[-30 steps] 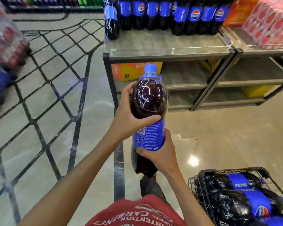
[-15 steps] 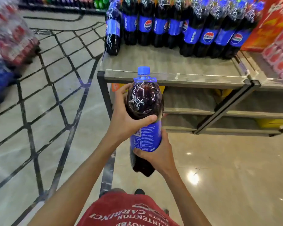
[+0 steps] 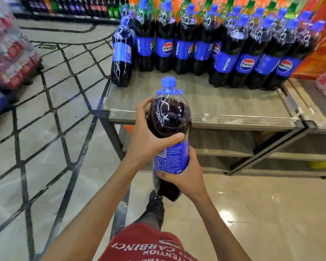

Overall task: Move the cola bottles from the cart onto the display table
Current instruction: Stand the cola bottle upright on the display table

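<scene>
Holding one bottle [image 3: 169, 117] in both grips, I have it upright in the air on the near side of the surface [image 3: 224, 102], not yet set down. My left grip [image 3: 149, 136] clasps its dark shoulder, with the thumb across the front just above the label. My right grip [image 3: 184, 174] wraps the lower part of the label from the right. The blue cap shows in front of the surface's near edge and the base hangs lower than the top.

I judge the task to be well under way. A row [image 3: 230, 53] of cola bottles already stands along the far side of the surface, packed close from left to right. One more, the corner bottle [image 3: 121, 53], stands at the far-left corner just beside that row. The near half of the surface is bare grey top, so this bottle has a place in front of the row.

What is left for this bottle is the lift over the near edge and the set-down. The cart is out of view, so I cannot tell how many bottles wait in it. Red shrink-wrapped packs [image 3: 11, 53] sit on the floor far to the left, well apart from my work.
</scene>
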### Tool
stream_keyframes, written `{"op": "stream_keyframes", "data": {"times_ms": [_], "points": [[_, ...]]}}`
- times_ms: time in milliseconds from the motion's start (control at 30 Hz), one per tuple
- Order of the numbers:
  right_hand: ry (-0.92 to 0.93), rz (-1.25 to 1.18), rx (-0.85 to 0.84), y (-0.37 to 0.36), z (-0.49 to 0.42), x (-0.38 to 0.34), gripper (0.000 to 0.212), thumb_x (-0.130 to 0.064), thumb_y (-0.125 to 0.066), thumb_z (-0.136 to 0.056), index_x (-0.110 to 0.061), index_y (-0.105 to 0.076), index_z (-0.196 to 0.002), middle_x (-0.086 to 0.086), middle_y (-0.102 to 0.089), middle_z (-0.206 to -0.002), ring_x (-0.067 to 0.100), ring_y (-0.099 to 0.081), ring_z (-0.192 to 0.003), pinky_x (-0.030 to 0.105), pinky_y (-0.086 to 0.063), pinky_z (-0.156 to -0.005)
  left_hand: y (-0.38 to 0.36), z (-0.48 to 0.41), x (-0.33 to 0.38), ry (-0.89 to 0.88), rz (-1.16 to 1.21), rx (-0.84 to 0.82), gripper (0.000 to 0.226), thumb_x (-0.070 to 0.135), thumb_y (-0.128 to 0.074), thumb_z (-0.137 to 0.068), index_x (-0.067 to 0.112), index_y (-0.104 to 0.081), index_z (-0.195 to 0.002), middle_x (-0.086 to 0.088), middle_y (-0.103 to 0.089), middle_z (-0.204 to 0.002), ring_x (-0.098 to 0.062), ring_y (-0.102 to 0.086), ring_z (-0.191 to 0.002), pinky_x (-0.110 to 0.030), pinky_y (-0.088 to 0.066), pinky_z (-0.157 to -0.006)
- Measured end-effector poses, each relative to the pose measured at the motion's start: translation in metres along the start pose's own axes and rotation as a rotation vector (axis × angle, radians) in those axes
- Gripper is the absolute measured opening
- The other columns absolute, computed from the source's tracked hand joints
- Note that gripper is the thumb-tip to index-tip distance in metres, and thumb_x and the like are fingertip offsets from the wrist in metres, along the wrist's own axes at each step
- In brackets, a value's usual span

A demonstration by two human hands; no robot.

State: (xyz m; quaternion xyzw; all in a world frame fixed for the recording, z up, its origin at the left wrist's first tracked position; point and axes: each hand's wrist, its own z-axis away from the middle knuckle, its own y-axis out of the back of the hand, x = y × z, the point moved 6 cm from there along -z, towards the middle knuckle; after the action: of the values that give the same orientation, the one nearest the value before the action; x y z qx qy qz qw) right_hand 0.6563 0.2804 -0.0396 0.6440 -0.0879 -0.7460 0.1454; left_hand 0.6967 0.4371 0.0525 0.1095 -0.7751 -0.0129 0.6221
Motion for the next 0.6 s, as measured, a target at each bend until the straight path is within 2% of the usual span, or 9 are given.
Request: {"op": "stream_keyframes", "data": {"times_ms": [133,267,400,500,600], "points": [[-0.008,0.010,0.044,0.015,-0.067,-0.009,0.096,-0.037,-0.099,-0.053,-0.037,-0.043,-0.131,-0.026,-0.064,-0.109,-0.006,-0.065,-0.098,0.024,-0.058,-0.081,-0.017,-0.068,-0.010,-0.018,0.043,-0.024,0.102,0.021,-0.093,-0.058,0.023,-0.034,-0.141,0.014,-0.051,-0.131,0.004,-0.056,-0.118,-0.012,-0.044,-0.097],[-0.011,0.038,0.084,0.030,-0.130,-0.022,0.087,-0.039,-0.099,-0.052,-0.042,-0.044,-0.119,-0.025,-0.065,-0.104,-0.007,-0.064,-0.095,0.023,-0.057,-0.078,-0.031,-0.137,-0.015,-0.052,0.041,-0.046,0.103,0.014,-0.097,-0.055,0.020,-0.037,-0.139,0.017,-0.050,-0.129,0.009,-0.055,-0.115,-0.010,-0.043,-0.095],[0.010,0.014,0.135,0.043,-0.179,-0.029,0.083,-0.038,-0.100,-0.051,-0.040,-0.047,-0.115,-0.024,-0.066,-0.105,-0.002,-0.066,-0.094,0.023,-0.057,-0.077,-0.048,-0.193,-0.024,-0.059,0.035,-0.111,0.108,0.025,-0.097,-0.052,0.020,-0.036,-0.142,0.003,-0.052,-0.136,-0.001,-0.055,-0.122,-0.017,-0.045,-0.101],[0.012,0.003,0.153,0.052,-0.209,-0.032,0.089,-0.040,-0.100,-0.050,-0.038,-0.047,-0.121,-0.019,-0.065,-0.110,-0.002,-0.065,-0.097,0.024,-0.058,-0.078,-0.062,-0.226,-0.029,-0.058,0.022,-0.137,0.109,0.027,-0.097,-0.051,0.022,-0.036,-0.141,0.009,-0.052,-0.135,0.001,-0.054,-0.123,-0.017,-0.044,-0.102],[0.010,0.015,0.149,0.064,-0.241,-0.033,0.084,-0.036,-0.100,-0.051,-0.042,-0.044,-0.114,-0.020,-0.063,-0.108,-0.007,-0.063,-0.095,0.021,-0.055,-0.076,-0.075,-0.255,-0.033,-0.057,0.007,-0.132,0.108,0.028,-0.096,-0.052,0.023,-0.036,-0.141,0.012,-0.049,-0.136,-0.002,-0.052,-0.126,-0.022,-0.046,-0.104]]}}
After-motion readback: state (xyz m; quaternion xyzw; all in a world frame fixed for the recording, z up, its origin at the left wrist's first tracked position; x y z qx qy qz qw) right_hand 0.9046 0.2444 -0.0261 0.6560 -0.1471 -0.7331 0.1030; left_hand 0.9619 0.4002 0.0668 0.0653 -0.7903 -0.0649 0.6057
